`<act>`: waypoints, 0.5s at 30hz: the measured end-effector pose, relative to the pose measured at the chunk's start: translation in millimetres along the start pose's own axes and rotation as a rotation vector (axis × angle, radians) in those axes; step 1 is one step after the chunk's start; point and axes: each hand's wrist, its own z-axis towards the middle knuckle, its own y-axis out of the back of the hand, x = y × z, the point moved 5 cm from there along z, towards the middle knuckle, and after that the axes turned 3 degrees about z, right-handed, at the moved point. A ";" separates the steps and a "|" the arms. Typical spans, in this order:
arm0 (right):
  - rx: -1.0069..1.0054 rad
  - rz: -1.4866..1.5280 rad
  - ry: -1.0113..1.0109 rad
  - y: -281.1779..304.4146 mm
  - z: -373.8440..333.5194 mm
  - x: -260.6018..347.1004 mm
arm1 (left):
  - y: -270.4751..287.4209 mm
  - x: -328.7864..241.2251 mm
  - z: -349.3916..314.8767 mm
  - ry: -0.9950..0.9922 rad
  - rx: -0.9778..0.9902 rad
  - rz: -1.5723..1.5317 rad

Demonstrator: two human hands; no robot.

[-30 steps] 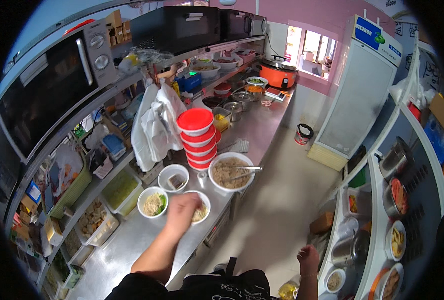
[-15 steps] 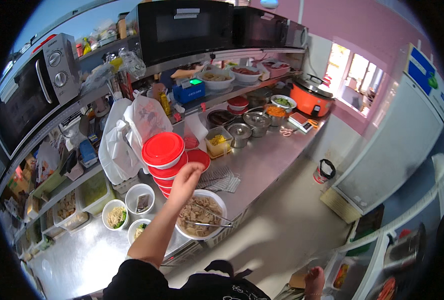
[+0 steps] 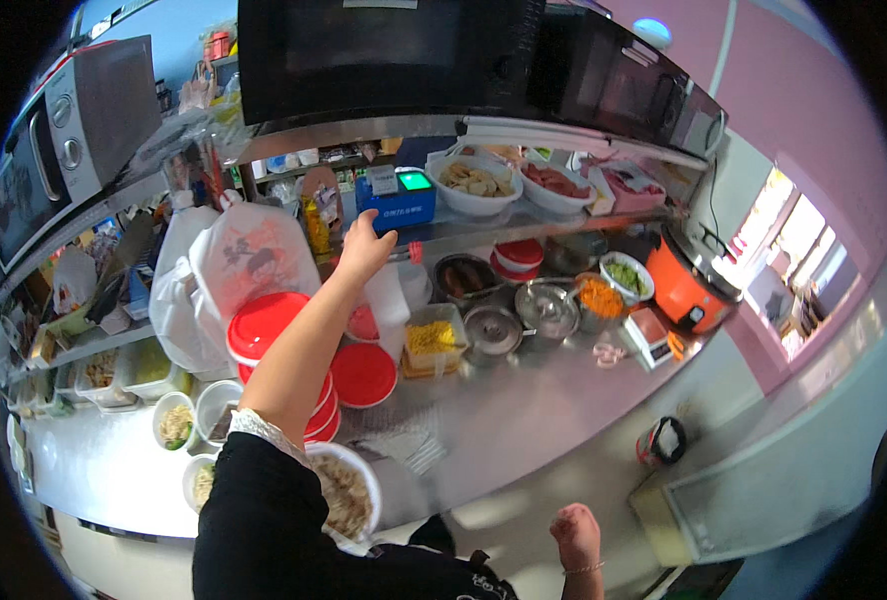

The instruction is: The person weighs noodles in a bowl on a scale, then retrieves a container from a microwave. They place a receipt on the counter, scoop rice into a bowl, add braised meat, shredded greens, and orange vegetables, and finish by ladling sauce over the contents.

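Note:
My left arm stretches across the counter, and my left hand (image 3: 366, 250) is at the front of a blue device with a lit green screen (image 3: 404, 203). A finger points up at the device's lower left corner and the thumb sticks out to the side; whether the finger touches it I cannot tell. Nothing shows in that hand. My right hand (image 3: 576, 535) hangs low over the floor, fingers curled in and seemingly holding nothing. Below my left arm are red-lidded tubs (image 3: 266, 325) and a white bowl of sliced meat (image 3: 342, 495), partly hidden by my sleeve.
White plastic bags (image 3: 254, 250) stand left of the device. Bowls of food (image 3: 477, 187) line the shelf to its right. Lidded steel pots (image 3: 492, 330), a yellow-filled tub (image 3: 432, 338) and an orange cooker (image 3: 691, 280) stand on the counter (image 3: 524, 430). Microwaves (image 3: 394, 65) overhang it.
My left hand has moved up and forward from above the red lids and meat bowl to the blue device. My right hand has risen somewhat. The view has turned.

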 end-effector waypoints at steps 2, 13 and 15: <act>0.000 -0.024 0.008 0.8 37.7 17.1 | -13.2 -2.0 28.5 0.154 -0.023 0.044; 0.056 -0.204 -0.201 17.9 191.8 68.0 | 38.6 42.7 -8.8 0.337 -0.129 0.037; 0.131 -0.199 -0.214 -2.9 228.5 75.1 | 48.8 8.7 -8.4 0.108 -0.214 -0.197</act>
